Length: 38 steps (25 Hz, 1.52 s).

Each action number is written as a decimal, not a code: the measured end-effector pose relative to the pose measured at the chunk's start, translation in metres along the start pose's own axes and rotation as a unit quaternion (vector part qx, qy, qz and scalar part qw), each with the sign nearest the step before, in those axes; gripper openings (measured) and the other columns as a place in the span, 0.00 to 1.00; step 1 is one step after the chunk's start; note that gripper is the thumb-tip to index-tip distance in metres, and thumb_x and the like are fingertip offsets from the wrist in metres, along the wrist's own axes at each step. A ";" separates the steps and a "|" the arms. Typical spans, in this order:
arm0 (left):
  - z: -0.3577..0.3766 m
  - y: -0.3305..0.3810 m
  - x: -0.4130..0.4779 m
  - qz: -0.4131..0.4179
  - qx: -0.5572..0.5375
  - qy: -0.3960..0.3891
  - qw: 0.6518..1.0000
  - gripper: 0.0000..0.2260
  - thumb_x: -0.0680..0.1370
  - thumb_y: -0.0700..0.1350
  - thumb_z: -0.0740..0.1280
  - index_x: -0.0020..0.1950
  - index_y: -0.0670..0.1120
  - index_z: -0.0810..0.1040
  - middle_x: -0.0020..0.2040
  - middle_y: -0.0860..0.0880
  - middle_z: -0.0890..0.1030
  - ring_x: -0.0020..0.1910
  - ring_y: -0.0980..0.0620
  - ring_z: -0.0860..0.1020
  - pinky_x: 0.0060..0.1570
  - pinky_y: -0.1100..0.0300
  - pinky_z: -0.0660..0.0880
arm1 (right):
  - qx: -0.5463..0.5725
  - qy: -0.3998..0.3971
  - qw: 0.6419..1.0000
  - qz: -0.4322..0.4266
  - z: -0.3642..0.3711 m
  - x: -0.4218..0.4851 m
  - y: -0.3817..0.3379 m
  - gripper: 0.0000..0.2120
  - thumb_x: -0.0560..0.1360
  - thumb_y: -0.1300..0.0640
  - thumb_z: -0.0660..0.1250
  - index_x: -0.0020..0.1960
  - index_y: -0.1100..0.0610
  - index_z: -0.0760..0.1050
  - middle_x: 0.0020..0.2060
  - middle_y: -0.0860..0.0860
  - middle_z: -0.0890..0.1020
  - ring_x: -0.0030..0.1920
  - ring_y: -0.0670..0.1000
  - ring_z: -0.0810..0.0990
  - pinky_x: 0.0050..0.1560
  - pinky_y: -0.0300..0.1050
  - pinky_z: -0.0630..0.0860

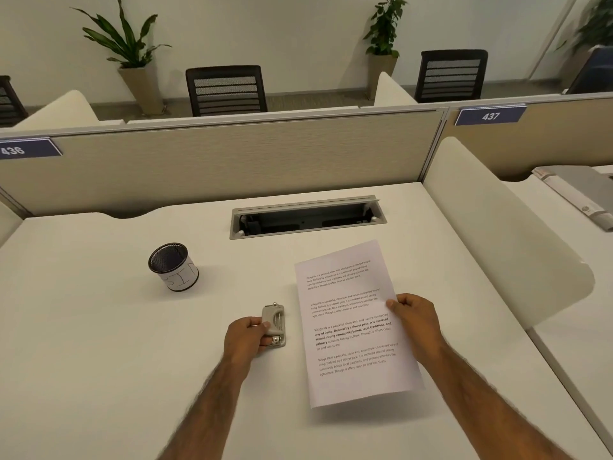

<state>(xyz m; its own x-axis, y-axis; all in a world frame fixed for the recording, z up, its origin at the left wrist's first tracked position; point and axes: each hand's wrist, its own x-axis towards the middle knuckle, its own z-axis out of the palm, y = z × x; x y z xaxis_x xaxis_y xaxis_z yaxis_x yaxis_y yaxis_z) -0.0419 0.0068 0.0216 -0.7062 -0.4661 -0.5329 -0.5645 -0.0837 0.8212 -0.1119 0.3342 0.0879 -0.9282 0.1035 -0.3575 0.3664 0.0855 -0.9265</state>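
L hand (247, 336): grip clamped on the hole punch (275, 323), thumb on its top, fingers curled round the near end. The hole punch sits flat on the tabletop (99, 343), long side running away from the person.

R hand (414, 318): grip pinched on the printed sheet (351, 323), thumb on top at the right edge, approx. mid-height. Fingers are under the paper & hidden.

The printed sheet is just right of the L grip. A narrow strip of bare tabletop shows between its left edge & the hole punch, so they're apart. It's tilted, top leaning right. The near corner is lifted, w/ a shadow under it. Can't tell if the far end rests on the tabletop. It carries four text blocks, the third partly bold.

Beyond & left of the L grip, well apart, a black mesh pen cup (174, 267) stands upright w/ a white paper label round it. Straight beyond both grips, an open cable tray (306, 216) is set into the tabletop, lid up. Behind that runs a beige partition (232, 161) w/ blue no. plates: 436 (20, 149) far left, 437 (490, 116) far right.

Right of the R grip is a white curved divider (497, 234), & past it a binder (577, 197) on the next desk. Over the partition are two black chairs (227, 89) & potted plants (129, 38).
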 end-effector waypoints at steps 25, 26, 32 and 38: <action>0.001 0.001 0.003 0.047 0.054 0.031 0.997 0.02 0.80 0.42 0.70 0.48 0.46 0.82 0.47 0.44 0.85 0.49 0.39 0.85 0.50 0.40 0.83 | -0.039 0.016 0.998 0.045 0.053 0.014 0.050 0.10 0.76 0.64 0.68 0.43 0.72 0.76 0.37 0.59 0.82 0.37 0.54 0.77 0.41 0.49 0.75; 0.001 0.002 0.003 0.047 0.057 0.031 0.997 0.03 0.80 0.42 0.70 0.48 0.46 0.82 0.47 0.44 0.85 0.49 0.40 0.85 0.50 0.40 0.83 | -0.039 0.014 0.998 0.044 0.055 0.014 0.051 0.11 0.76 0.64 0.68 0.42 0.72 0.75 0.36 0.58 0.80 0.36 0.54 0.76 0.41 0.48 0.74; 0.001 0.004 0.001 0.047 0.062 0.030 0.997 0.02 0.80 0.42 0.69 0.49 0.45 0.82 0.47 0.44 0.85 0.49 0.40 0.85 0.49 0.41 0.84 | -0.051 0.025 0.998 0.034 0.064 0.021 0.047 0.10 0.76 0.64 0.68 0.41 0.71 0.76 0.34 0.56 0.79 0.34 0.52 0.74 0.35 0.43 0.71; 0.001 0.005 0.001 0.050 0.071 0.027 0.996 0.03 0.81 0.42 0.69 0.49 0.45 0.82 0.48 0.43 0.85 0.50 0.39 0.85 0.49 0.40 0.84 | -0.054 0.010 0.998 0.033 0.072 0.026 0.044 0.08 0.76 0.64 0.68 0.42 0.70 0.78 0.34 0.56 0.81 0.33 0.53 0.76 0.35 0.44 0.73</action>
<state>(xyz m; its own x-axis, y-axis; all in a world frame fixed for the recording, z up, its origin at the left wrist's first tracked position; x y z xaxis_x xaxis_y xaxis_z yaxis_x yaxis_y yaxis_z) -0.0459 0.0067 0.0248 -0.7398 -0.5127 -0.4357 -0.5504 0.0886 0.8302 -0.1247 0.2698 0.0299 -0.9008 0.1320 -0.4137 0.4324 0.1844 -0.8826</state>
